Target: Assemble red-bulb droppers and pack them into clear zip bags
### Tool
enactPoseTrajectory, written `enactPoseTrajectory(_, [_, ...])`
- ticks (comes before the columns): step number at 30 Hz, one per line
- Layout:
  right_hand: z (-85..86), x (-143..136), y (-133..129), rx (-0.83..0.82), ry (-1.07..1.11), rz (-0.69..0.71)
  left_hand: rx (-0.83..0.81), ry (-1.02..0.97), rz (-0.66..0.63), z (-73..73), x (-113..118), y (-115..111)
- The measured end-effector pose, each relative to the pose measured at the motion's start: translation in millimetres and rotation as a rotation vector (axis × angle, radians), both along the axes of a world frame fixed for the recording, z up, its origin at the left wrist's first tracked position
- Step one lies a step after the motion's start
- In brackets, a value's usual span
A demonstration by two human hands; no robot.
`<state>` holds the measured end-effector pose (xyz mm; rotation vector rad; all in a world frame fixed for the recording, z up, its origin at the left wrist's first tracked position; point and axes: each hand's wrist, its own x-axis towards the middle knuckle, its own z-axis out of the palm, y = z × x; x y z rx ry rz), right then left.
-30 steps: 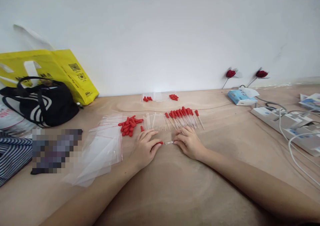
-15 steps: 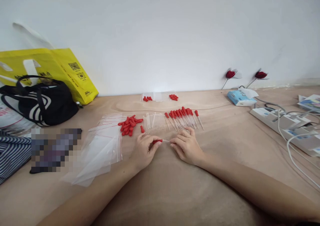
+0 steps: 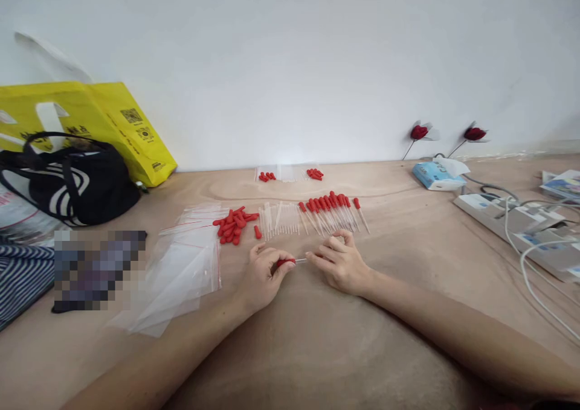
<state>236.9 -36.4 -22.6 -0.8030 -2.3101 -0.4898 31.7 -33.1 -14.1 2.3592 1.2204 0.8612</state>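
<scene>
Between thumb and fingers, my left hand (image 3: 266,277) pinches a red rubber dropper bulb (image 3: 287,261). A thin clear dropper tube (image 3: 301,260) runs from the bulb's mouth to the fingertips of my right hand (image 3: 344,266), which are closed on its far end. Just beyond my hands lies a row of bare clear tubes (image 3: 285,220). To its right, several droppers with red bulbs (image 3: 333,202) lie side by side. A pile of loose red bulbs (image 3: 234,224) is left of the tubes, with one single bulb (image 3: 258,232) apart from it.
Clear zip bags (image 3: 181,277) are spread left of the bulbs. Farther back lies a bag with red bulbs (image 3: 315,174). A black bag (image 3: 99,183) and yellow bag (image 3: 131,138) stand at left. Tissues (image 3: 437,176) and a power strip with cables (image 3: 512,232) are at right.
The camera view has shifted slightly. My right fingertips have moved a little along the tube, and the left fingers cover the bulb slightly differently. Both hands stay in nearly the same place.
</scene>
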Motion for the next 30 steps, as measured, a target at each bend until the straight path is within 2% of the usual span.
enactPoseTrajectory(3, [1.0,-0.1,-2.7,0.01,0.01,0.015,0.123,0.015,-0.046,1.1,0.5,-2.5])
enactPoseTrajectory(7, [2.6,-3.6,-7.4,-0.083,0.085,0.002,0.224,0.018,-0.095,-0.1,1.1,-5.6])
enactPoseTrajectory(15, [1.3,-11.3,-10.7,-0.275,0.175,0.015,0.275,0.046,-0.109,1.6,2.2,-9.0])
enactPoseTrajectory(22, [2.8,-15.5,-14.2,-0.543,0.225,-0.012,0.33,0.04,-0.092,3.0,4.8,-9.1])
enactPoseTrajectory(27, [12.3,-14.5,-12.3,-0.68,0.199,-0.025,0.34,0.048,-0.094,5.1,3.4,-6.2])
enactPoseTrajectory(30, [22.8,-13.1,-9.1,-0.664,0.08,-0.04,0.327,0.069,-0.079,8.3,0.8,-2.6])
